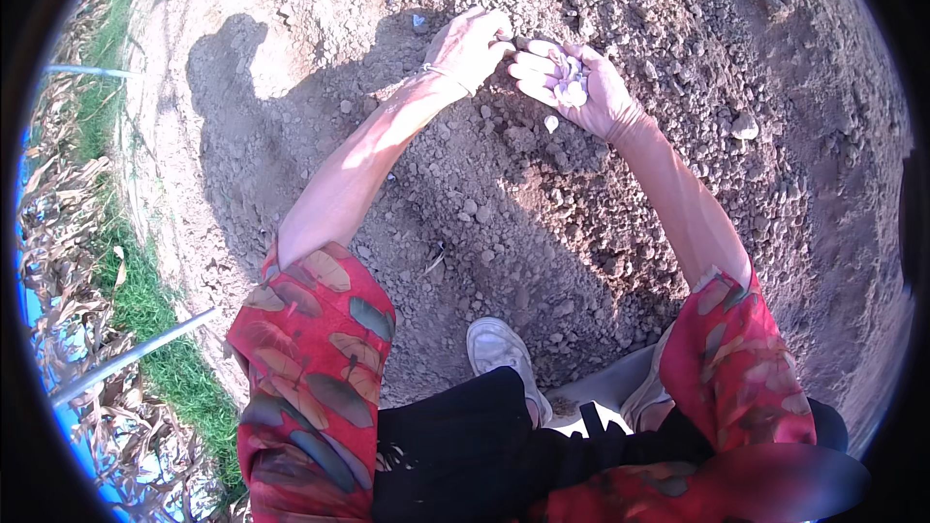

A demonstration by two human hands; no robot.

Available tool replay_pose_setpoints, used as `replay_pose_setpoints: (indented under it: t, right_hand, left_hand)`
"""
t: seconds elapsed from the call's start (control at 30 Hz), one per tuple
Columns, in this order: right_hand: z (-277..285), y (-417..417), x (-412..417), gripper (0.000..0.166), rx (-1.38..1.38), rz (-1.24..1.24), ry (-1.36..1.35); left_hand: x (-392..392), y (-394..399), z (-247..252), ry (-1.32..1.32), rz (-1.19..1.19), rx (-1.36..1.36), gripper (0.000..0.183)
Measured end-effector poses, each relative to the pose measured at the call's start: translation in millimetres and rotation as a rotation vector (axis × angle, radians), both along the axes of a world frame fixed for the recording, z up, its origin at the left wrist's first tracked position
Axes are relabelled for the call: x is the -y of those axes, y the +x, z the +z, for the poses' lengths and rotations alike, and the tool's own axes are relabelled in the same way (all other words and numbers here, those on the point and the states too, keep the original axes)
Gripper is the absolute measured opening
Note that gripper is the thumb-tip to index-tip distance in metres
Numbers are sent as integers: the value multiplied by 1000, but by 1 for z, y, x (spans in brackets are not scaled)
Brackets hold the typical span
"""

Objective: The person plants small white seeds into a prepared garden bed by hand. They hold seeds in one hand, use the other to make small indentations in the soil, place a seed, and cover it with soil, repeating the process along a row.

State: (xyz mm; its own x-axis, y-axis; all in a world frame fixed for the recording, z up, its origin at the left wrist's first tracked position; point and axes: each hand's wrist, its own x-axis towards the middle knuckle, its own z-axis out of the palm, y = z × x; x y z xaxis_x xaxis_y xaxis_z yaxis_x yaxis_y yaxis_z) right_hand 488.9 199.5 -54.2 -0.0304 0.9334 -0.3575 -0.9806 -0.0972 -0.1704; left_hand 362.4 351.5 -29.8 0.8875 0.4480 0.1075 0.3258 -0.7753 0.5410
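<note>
My right hand (607, 91) is palm up above the soil, with several pale, purplish pieces that look like garlic cloves (571, 91) resting in its palm and on its fingers. Close to its fingertips is my left hand (468, 51), back upward, its fingers curled and thumb drawn in. Whether a clove is between those fingers is hidden. Another pale clove (551, 123) shows just below the right palm, apparently on the ground. Beneath both hands lies loose, cloddy brown soil (465, 160), partly in my shadow.
My white shoe (498, 345) stands on the soil, with a pale object (603, 378) beside it, partly hidden. Along the left run a strip of green grass (156, 319), dry leaves (58, 232) and a metal pole (138, 356). A larger pale clod (745, 126) lies right.
</note>
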Motion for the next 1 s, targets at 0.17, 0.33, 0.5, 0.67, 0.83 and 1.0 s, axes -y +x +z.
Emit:
replay_pose_setpoints:
  t: [0.17,0.33,0.5,0.67,0.83,1.0]
  right_hand:
    - [-1,-5,0,46,-7,22,10]
    - [-1,-4,0,45,-7,-14,10]
    - [-7,-1,-1,46,-62,21,81]
    - [-5,1,1,45,-22,-2,8]
    - [-1,-5,0,45,10,-6,-1]
    - [0,-1,2,47,-68,-55,15]
  left_hand:
    - [-4,-1,-11,32,-3,-49,10]
    - [-14,-15,-2,-64,39,-57,11]
    - [-45,-57,7,-266,178,-140,14]
    - [-59,-50,-12,-124,190,-292,13]
    - [-53,-47,-21,98,189,-389,14]
    - [-41,-47,-25,233,211,-22,9]
